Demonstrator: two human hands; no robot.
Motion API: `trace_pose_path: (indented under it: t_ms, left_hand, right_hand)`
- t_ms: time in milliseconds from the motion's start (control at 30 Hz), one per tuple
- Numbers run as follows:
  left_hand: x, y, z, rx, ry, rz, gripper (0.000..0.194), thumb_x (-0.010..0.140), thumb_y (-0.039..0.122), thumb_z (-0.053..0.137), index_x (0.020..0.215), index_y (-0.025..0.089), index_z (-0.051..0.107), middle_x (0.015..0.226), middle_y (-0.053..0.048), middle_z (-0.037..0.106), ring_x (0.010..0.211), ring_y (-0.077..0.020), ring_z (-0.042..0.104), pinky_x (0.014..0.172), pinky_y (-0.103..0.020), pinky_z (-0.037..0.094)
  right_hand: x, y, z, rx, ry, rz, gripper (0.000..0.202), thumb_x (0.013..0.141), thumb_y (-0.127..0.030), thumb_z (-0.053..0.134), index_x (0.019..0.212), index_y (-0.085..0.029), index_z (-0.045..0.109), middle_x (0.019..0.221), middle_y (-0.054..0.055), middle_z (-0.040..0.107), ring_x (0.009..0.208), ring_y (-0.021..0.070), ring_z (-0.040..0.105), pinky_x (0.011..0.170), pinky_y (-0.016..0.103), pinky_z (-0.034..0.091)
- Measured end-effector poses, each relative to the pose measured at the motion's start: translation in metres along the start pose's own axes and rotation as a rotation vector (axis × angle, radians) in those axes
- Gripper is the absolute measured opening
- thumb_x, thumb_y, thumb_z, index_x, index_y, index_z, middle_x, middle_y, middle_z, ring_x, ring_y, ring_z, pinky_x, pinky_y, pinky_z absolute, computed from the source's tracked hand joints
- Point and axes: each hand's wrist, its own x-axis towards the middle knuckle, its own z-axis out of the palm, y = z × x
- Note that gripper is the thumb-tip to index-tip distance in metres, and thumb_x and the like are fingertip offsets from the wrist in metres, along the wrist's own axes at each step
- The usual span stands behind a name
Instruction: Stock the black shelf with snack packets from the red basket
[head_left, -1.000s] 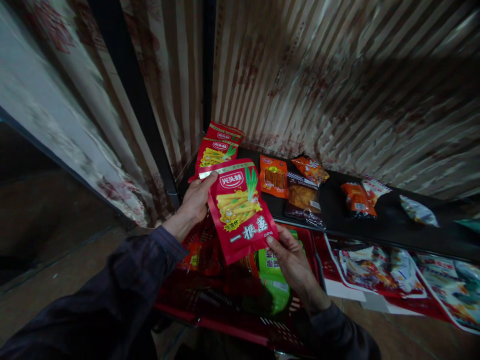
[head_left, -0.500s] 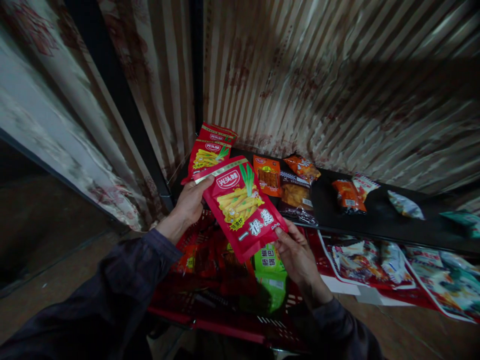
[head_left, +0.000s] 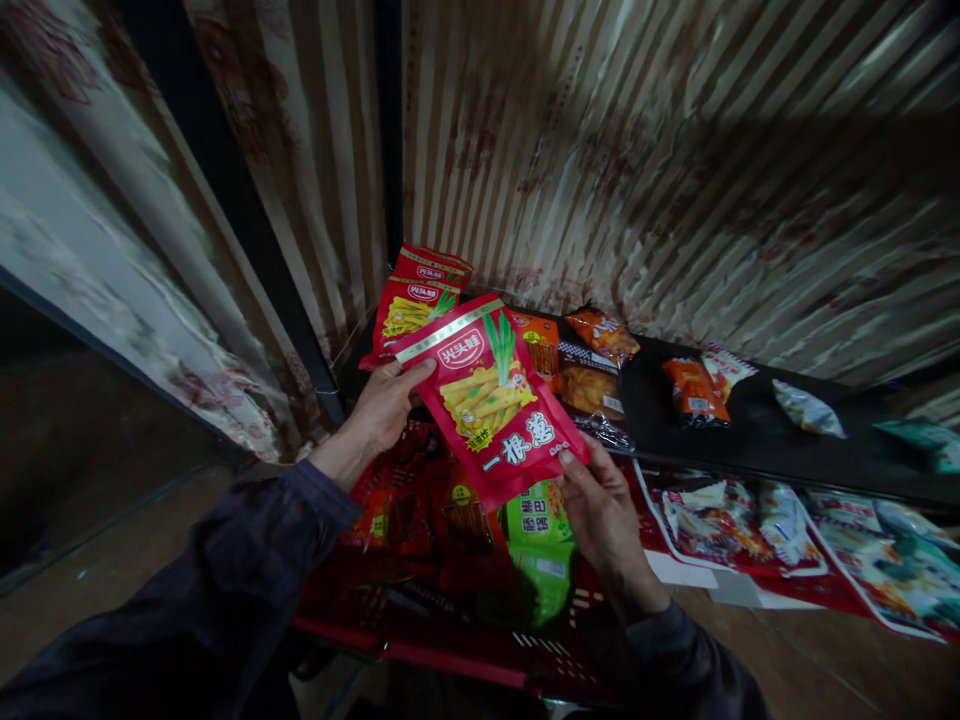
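Observation:
A red snack bag [head_left: 491, 400] with yellow sticks and a green onion printed on it is held tilted between my two hands. My left hand [head_left: 382, 408] pinches its upper left edge, thumb on the front. At the lower right corner, my right hand [head_left: 604, 505] grips it with the thumb in front and fingers behind. Behind it, similar red bags [head_left: 416, 300] lean at the left end of the black shelf [head_left: 645, 405]. Below my hands is a red basket [head_left: 450, 650] with green bags [head_left: 536, 560] and orange-red bags [head_left: 457, 515] inside.
Along the shelf lie an orange bag [head_left: 541, 345], a dark brown bag [head_left: 591, 390] and several other packets. Under the shelf's front, more baskets hold snack bags [head_left: 720, 520]. Striped, floral-printed fabric [head_left: 562, 150] covers the back and left side, with black posts [head_left: 390, 130] at the corner.
The held red bag has shifted slightly up and to the right, now covering more of the orange bag on the shelf. Both hands keep their hold.

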Motion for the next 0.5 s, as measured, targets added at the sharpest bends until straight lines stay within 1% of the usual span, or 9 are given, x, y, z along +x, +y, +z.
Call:
trace_pose_path:
  t_ms: [67,100,167,267,367,433,500]
  left_hand:
    - [-0.002,0.0,0.002,0.012,-0.006,-0.006,0.039,0.058,0.03,0.086,0.091,0.014,0.072,0.087,-0.006,0.076,0.081,-0.021,0.07,0.073,-0.033,0.056]
    - [-0.003,0.001,0.003,0.009,-0.012,-0.004,0.038,0.059,0.029,0.087,0.09,0.014,0.072,0.088,-0.006,0.076,0.082,-0.021,0.069,0.074,-0.033,0.056]
    - [-0.005,0.001,0.007,-0.006,-0.027,0.005,0.038,0.059,0.027,0.087,0.091,0.015,0.072,0.091,-0.006,0.076,0.084,-0.0205,0.069,0.076,-0.033,0.056]
    - [-0.01,0.002,0.011,-0.022,-0.036,0.014,0.046,0.06,0.023,0.087,0.102,0.017,0.069,0.096,-0.006,0.075,0.085,-0.0194,0.069,0.078,-0.032,0.056]
    - [-0.013,0.0,0.012,-0.037,-0.01,0.019,0.064,0.06,0.018,0.086,0.12,0.022,0.062,0.105,-0.005,0.073,0.091,-0.0192,0.069,0.079,-0.031,0.056]
    - [-0.014,-0.003,0.011,-0.048,-0.005,0.033,0.073,0.06,0.016,0.086,0.127,0.025,0.057,0.112,-0.005,0.071,0.093,-0.0187,0.068,0.078,-0.029,0.056]
    - [-0.014,-0.005,0.01,-0.068,-0.031,0.035,0.078,0.06,0.016,0.086,0.13,0.026,0.054,0.115,-0.004,0.07,0.092,-0.0183,0.069,0.077,-0.029,0.056]
  right_hand:
    - [-0.006,-0.004,-0.002,-0.219,0.003,-0.169,0.027,0.078,-0.034,0.074,0.104,-0.029,0.071,0.096,0.001,0.075,0.081,0.0186,0.067,0.07,0.033,0.056]
    - [-0.01,-0.007,-0.002,-0.354,0.0,-0.284,0.024,0.079,-0.031,0.073,0.103,-0.028,0.072,0.095,0.001,0.074,0.082,0.0187,0.067,0.069,0.032,0.056]
    - [-0.019,-0.014,0.0,-0.591,-0.046,-0.54,0.022,0.08,-0.023,0.071,0.101,-0.028,0.073,0.089,0.001,0.072,0.08,0.0177,0.065,0.067,0.031,0.055]
    - [-0.033,-0.022,0.007,-0.767,-0.162,-0.819,0.035,0.083,-0.01,0.064,0.112,-0.028,0.07,0.078,0.0,0.065,0.069,0.0142,0.061,0.059,0.027,0.052]
    - [-0.043,-0.025,0.015,-0.839,-0.26,-0.981,0.048,0.083,-0.003,0.059,0.126,-0.026,0.062,0.076,0.0,0.06,0.064,0.0128,0.058,0.054,0.024,0.05]
    - [-0.047,-0.026,0.02,-0.878,-0.314,-1.045,0.054,0.084,-0.001,0.056,0.133,-0.025,0.057,0.075,0.0,0.06,0.064,0.0129,0.058,0.054,0.024,0.049]
    - [-0.05,-0.024,0.023,-0.923,-0.353,-1.088,0.058,0.084,0.0,0.055,0.137,-0.024,0.053,0.073,0.0,0.059,0.063,0.0129,0.057,0.055,0.024,0.049]
